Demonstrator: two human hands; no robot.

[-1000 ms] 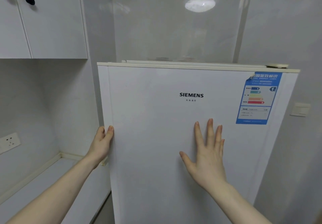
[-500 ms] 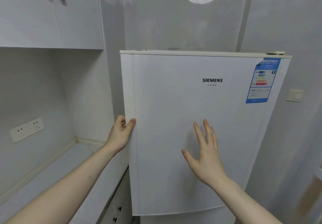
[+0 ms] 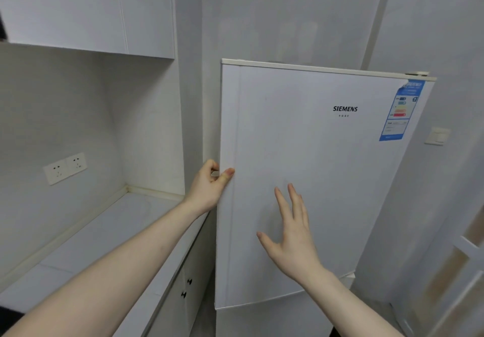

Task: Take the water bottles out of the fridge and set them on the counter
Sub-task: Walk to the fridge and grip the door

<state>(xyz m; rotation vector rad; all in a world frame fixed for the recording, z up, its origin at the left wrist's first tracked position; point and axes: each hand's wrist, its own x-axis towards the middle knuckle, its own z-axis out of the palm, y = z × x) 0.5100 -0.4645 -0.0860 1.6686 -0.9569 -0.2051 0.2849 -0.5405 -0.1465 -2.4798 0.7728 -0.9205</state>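
The left hand [image 3: 209, 188] grips the free left edge of the white fridge door [image 3: 314, 179]: its fingers [image 3: 210, 165] curl around behind the edge while the thumb presses on the door's front face, so the edge is pinched between thumb and fingers. To the right of those fingers and lower down, the right hand [image 3: 293, 239] is held up in front of the door panel with its fingers [image 3: 294, 200] straight and slightly spread, thumb out to the side; whether the palm touches the door or floats just off it cannot be told. The door covers the fridge's upper compartment, and its left edge looks to stand a little proud of the cabinet, though how far it is open cannot be told. No water bottle shows anywhere; the inside of the fridge is hidden behind the door. Above and to the right of the right-hand fingers the door carries a dark brand name [image 3: 345, 109], and further right, near the hinge side, a blue energy label [image 3: 400, 111]. Left of and below the left-hand fingers runs the pale tabletop [image 3: 112, 239], set in a white niche directly beside the fridge, with a double wall socket [image 3: 65, 168] on the wall well to the left of the fingers. White wall cupboards [image 3: 89, 9] with black knobs hang above the niche, and white base cupboards [image 3: 188, 284] with small black knobs sit under the tabletop. A light switch [image 3: 438, 136] is on the wall to the right of the fridge.
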